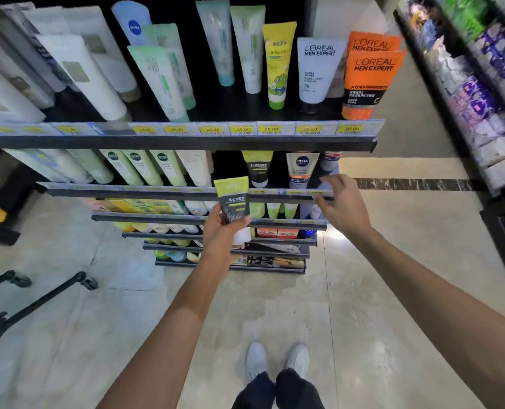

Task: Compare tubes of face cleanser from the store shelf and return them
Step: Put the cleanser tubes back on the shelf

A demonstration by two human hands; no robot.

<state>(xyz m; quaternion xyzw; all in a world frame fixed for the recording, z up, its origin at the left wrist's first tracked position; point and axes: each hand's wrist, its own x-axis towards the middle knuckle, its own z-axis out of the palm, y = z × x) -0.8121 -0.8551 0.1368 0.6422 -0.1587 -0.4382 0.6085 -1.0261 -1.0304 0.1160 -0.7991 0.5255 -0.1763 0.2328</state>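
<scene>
Head view looks down a tall black store shelf (186,141) that steps away toward the pale tiled floor (393,261), with a second rack of packaged goods (481,98) along the right edge. The upper tier carries upright tubes: white ones at the left, pale green ones in the middle, a yellow tube (277,66), a white L'Oreal tube (317,69) and two orange L'Oreal tubes (369,81) at the right end, above a strip of yellow price tags (242,129). The tier below holds a row of light green tubes, a green-and-black tube (258,168) and a grey Nivea tube (300,169). A black cart frame (23,305) shows at the lower left, and two grey shoes (277,360) stand on the floor at the bottom. The left hand (220,231) grips a green-and-black cleanser tube (234,200) marked MEN, fingers and thumb curled round its lower half, holding it upright in front of the second tier's edge, just below and left of the matching tube on that shelf. The right hand (342,202) is empty, its fingers loosely spread and lying at the price rail just below the Nivea tube; whether they touch the rail cannot be told.
</scene>
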